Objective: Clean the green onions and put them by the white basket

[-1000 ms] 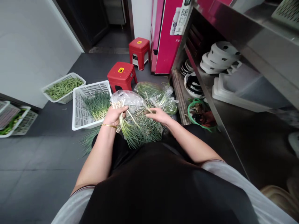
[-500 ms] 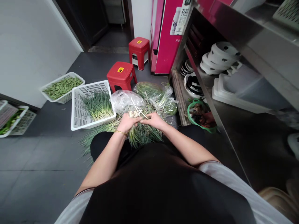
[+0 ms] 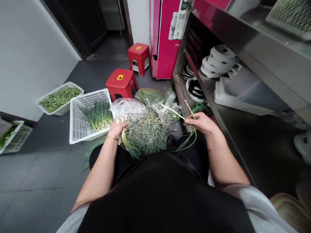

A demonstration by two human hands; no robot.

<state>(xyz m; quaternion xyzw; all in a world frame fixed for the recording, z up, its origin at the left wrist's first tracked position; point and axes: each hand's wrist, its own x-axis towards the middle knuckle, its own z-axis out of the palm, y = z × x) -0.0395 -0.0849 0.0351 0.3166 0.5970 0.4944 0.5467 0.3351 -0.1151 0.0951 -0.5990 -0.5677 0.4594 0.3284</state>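
While the left hand [image 3: 117,129] closes around a bunch of scallions [image 3: 128,142], the right hand [image 3: 200,123] pinches loose scallion stalks [image 3: 173,111] between thumb and fingers, well apart from the left. The bunch is oriented with its white root ends away from the wearer and its green leaves toward the lap. From the right hand, one white stem points forward and left, a second pale stem points upward, and green leaves loop down over the dark clothing. A gold-coloured bracelet [image 3: 111,138] encircles the left wrist.

Between the hands lies a loose pile of scallions [image 3: 150,132], partly dry in colour. A clear plastic bag [image 3: 127,106] adjoins it on the far side. To the left of the bag, a white basket [image 3: 76,124] contains further scallions [image 3: 97,116] laid side by side.

Two red stools [image 3: 119,82] stand beyond, the farther one beside a pink cabinet [image 3: 167,61]. Markings on the cabinet are as follows:
- White label [image 3: 181,22]: large characters "有机" (organic); the smaller print below is too small to read reliably.
- Bottle graphic [image 3: 173,26]: adjacent to the label, on its left; its print is illegible.
- Lower lettering [image 3: 177,45]: begins with "天"; the next character is unclear.
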